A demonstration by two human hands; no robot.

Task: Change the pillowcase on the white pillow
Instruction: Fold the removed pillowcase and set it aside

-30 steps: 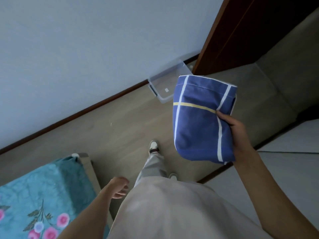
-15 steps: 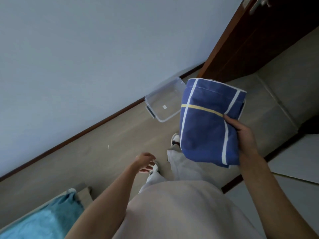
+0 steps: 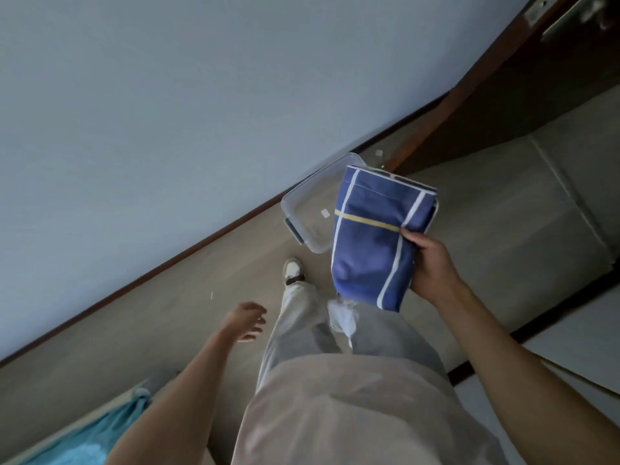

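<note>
Gripping the folded blue pillowcase (image 3: 372,243), the right hand (image 3: 432,263) is raised; the left hand (image 3: 246,320) hangs loosely open.

— What do we see of the person's clothes?

— We see a loose beige top (image 3: 352,407) at the bottom of the view, and pale grey trousers (image 3: 302,317) below it, wide in the leg.

— And the arms?

— Bare; we make out no sleeve on either forearm, left hand (image 3: 246,318) or right hand (image 3: 432,266).

— Footwear?

— One white shoe (image 3: 292,267) with a dark band across it near the trouser hem.
</note>
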